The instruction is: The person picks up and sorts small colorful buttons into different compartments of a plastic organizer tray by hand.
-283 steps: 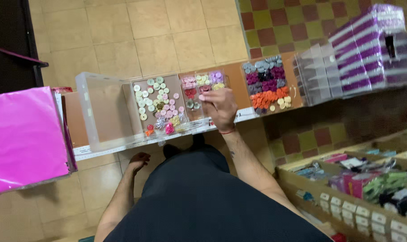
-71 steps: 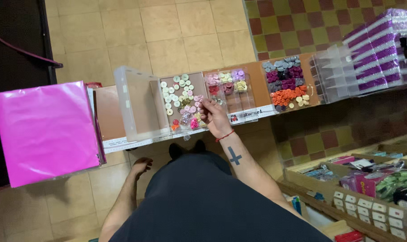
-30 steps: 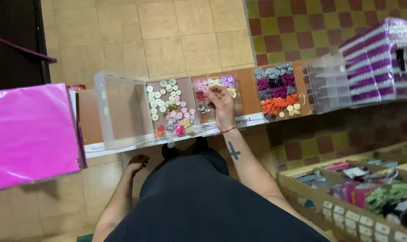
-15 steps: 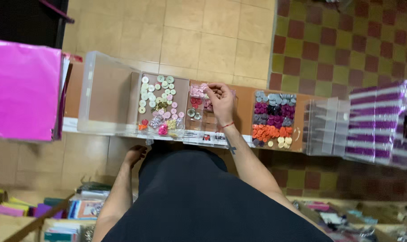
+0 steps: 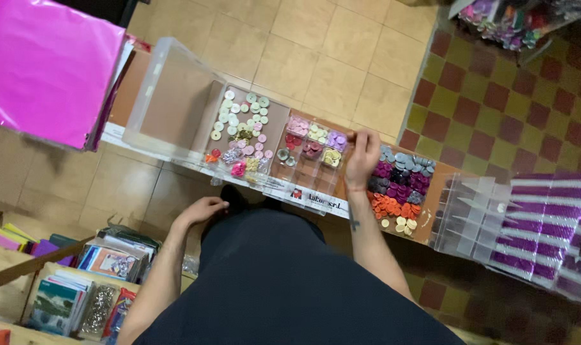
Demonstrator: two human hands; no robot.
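My right hand (image 5: 363, 156) reaches over the brown counter, fingers curled at the edge between a small divided box (image 5: 311, 153) of pink, yellow and purple buttons and a pile of grey, purple and orange buttons (image 5: 399, 188). Whether it pinches a button I cannot tell. My left hand (image 5: 204, 208) hangs low by my hip, fingers loosely apart, holding nothing. A larger clear tray (image 5: 239, 131) holds several white, pink and green buttons. An empty clear lid (image 5: 169, 102) stands open at its left.
Pink glossy sheets (image 5: 44, 64) lie at the counter's left. Clear drawers (image 5: 466, 214) and purple-filled boxes (image 5: 546, 223) stand at the right. A shelf with booklets and packets (image 5: 86, 281) sits low on my left. Tiled floor lies beyond the counter.
My right hand has shifted right from the small divided box toward the grey and purple pile. The view has swung, so the counter now slants. My left hand stays by my hip.
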